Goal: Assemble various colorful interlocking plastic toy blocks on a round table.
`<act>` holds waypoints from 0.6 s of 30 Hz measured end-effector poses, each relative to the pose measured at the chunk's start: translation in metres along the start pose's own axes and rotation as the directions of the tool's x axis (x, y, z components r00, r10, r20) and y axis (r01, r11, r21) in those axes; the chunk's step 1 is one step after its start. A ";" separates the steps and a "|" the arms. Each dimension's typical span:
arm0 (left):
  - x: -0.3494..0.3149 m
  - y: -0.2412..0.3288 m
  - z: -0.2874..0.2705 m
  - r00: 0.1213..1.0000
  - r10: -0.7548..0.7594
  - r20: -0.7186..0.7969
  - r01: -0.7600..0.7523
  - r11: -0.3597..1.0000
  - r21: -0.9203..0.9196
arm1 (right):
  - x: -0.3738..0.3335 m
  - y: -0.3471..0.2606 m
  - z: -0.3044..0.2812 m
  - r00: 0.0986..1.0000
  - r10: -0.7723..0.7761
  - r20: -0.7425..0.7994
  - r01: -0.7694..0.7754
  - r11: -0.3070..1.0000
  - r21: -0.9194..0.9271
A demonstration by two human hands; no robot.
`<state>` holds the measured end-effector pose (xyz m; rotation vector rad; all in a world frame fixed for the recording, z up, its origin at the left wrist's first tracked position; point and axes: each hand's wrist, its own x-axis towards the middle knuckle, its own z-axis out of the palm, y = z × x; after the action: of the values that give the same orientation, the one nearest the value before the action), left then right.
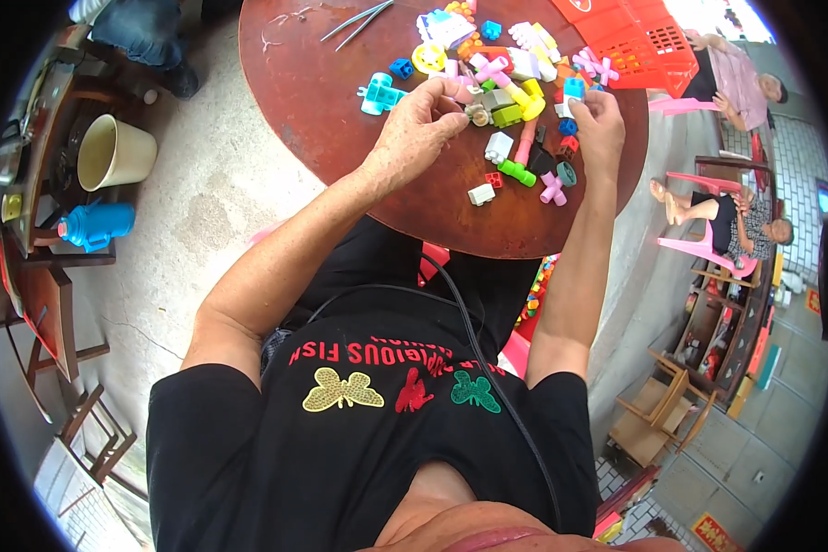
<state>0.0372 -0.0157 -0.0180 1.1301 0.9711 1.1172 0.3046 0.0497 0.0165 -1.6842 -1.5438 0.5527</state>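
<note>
My right hand (600, 129), at the right side of the round red-brown table (294, 101), pinches a small blue-and-white toy building block (572, 89) between thumb and fingertips. My left hand (419, 129) reaches over the near left side of a pile of plastic pieces. Its index finger and thumb are apart, with a small greyish round piece (477, 114) just beyond their tips. Close by lie a green block (506, 116), a yellow tube piece (532, 101) and a pink rod (525, 141). A light-blue piece (377, 94) lies left of that hand.
A red plastic basket (630, 46) stands at the table's far right, and grey tweezers (357, 23) lie at the far left. On the floor to the left are a cream bucket (117, 153) and a blue flask (98, 226). Two people sit on pink chairs at the right.
</note>
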 end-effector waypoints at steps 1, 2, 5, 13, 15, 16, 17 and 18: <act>0.000 0.000 0.000 1.000 0.005 0.018 -0.006 0.999 0.032 | -0.011 -0.010 0.000 1.000 -0.001 0.009 0.001 1.000 0.002; -0.002 0.000 0.000 1.000 0.001 0.009 -0.001 0.999 0.035 | -0.023 -0.019 0.003 0.988 0.027 0.150 -0.049 0.989 0.142; -0.007 0.010 0.007 0.999 0.009 0.048 -0.009 1.000 0.008 | -0.068 -0.066 0.017 0.926 -0.041 0.376 -0.103 0.929 0.354; 0.000 0.011 0.001 0.923 -0.091 0.374 0.125 0.990 -0.067 | -0.087 -0.057 0.019 0.875 -0.089 0.476 -0.166 0.868 0.468; -0.002 0.010 0.001 0.904 -0.100 0.416 0.185 0.968 -0.169 | -0.087 -0.053 0.018 0.848 -0.152 0.509 -0.214 0.780 0.589; -0.004 0.016 0.001 0.899 -0.130 0.419 0.212 0.965 -0.155 | -0.089 -0.053 0.017 0.849 -0.149 0.507 -0.215 0.779 0.590; -0.004 0.008 0.004 0.898 -0.132 0.421 0.213 0.965 -0.153 | -0.092 -0.054 0.015 0.871 -0.121 0.477 -0.189 0.812 0.552; -0.003 0.011 0.010 0.937 -0.023 0.350 0.050 0.996 -0.067 | -0.093 -0.056 0.015 0.890 -0.100 0.446 -0.163 0.843 0.513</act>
<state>0.0446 -0.0202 -0.0056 1.1944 0.6639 0.8764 0.2417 -0.0386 0.0338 -1.1828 -1.4749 1.3496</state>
